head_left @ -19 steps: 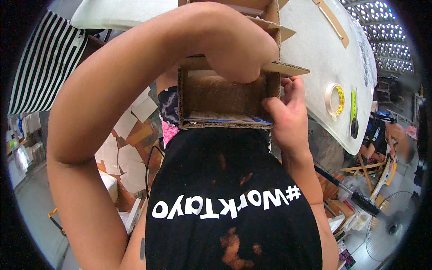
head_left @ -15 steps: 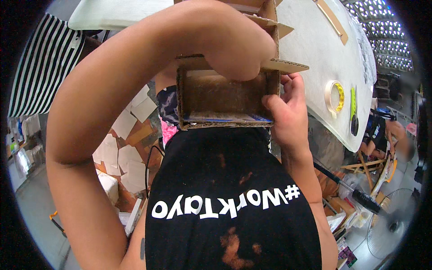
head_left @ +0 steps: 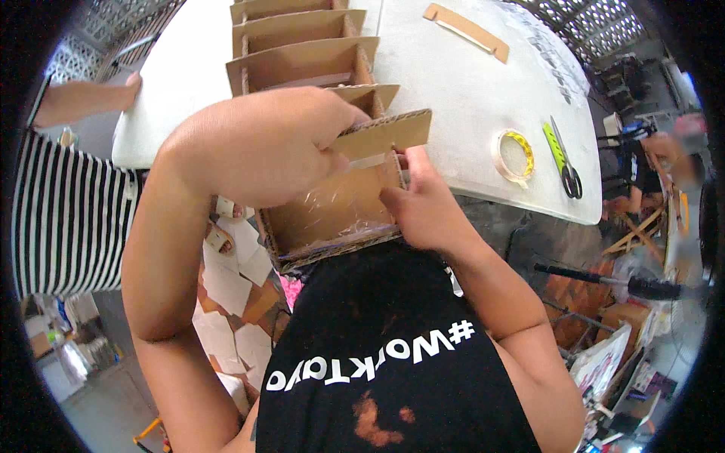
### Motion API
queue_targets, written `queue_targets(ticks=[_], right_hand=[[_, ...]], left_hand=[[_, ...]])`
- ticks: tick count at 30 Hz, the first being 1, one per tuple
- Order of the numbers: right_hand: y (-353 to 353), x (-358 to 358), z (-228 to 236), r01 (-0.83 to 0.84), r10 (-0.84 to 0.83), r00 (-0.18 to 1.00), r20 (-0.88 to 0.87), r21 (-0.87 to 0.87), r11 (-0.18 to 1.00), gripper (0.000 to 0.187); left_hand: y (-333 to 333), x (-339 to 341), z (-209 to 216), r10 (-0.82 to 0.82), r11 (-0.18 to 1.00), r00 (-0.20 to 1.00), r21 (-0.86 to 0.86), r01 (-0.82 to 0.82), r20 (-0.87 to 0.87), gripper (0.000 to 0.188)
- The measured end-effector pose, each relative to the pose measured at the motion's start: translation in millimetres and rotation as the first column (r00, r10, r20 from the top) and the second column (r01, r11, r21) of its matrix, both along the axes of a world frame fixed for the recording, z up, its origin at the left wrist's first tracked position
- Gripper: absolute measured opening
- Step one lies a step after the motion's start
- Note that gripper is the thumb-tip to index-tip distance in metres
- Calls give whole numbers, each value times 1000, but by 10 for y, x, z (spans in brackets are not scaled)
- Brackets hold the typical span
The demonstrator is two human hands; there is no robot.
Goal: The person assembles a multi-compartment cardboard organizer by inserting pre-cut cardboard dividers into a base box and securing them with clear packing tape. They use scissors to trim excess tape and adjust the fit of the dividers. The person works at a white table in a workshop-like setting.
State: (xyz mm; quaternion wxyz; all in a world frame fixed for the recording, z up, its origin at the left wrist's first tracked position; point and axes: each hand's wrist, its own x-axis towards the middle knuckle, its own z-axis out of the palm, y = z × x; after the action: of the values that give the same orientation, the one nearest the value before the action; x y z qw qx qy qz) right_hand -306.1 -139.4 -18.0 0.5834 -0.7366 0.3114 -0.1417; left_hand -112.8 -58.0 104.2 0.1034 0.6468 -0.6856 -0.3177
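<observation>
Partitioned cardboard box [head_left: 328, 215]: front centre, extending back over table [head_left: 445, 113]. Tape roll [head_left: 498, 157]: on table, right of box. Scissors [head_left: 566, 162]: right of tape roll. Cardboard strip [head_left: 464, 32]: on table, behind tape roll. Paper sheets [head_left: 226, 288]: left foreground, below table height.

Looks like a small cardboard-craft workshop: white-topped bench [head_left: 423, 90] w/ long brown cardboard compartment box [head_left: 302, 59], cream-and-yellow tape roll [head_left: 500, 161], bright-green slim cutter [head_left: 553, 143] & black-handled metal scissors [head_left: 572, 181]; loose white paper sheets [head_left: 226, 289] on flr.; grey openwork block wall [head_left: 587, 26] behind, crossed lt.-brown wooden slats [head_left: 638, 235] at rt.
</observation>
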Motion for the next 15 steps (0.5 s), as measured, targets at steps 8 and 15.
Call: queue_targets(ticks=[8,15], right_hand=[[-158,-115,-45,-17,-17,997,-71,-462,887,44],[-1838,-2143,-405,155,-796,603,-54,-971,184,30]], left_hand=[[-255,-114,334,65,972,990,-232,-34,126,31],[-609,33,311,61,991,996,-121,-52,71,54]])
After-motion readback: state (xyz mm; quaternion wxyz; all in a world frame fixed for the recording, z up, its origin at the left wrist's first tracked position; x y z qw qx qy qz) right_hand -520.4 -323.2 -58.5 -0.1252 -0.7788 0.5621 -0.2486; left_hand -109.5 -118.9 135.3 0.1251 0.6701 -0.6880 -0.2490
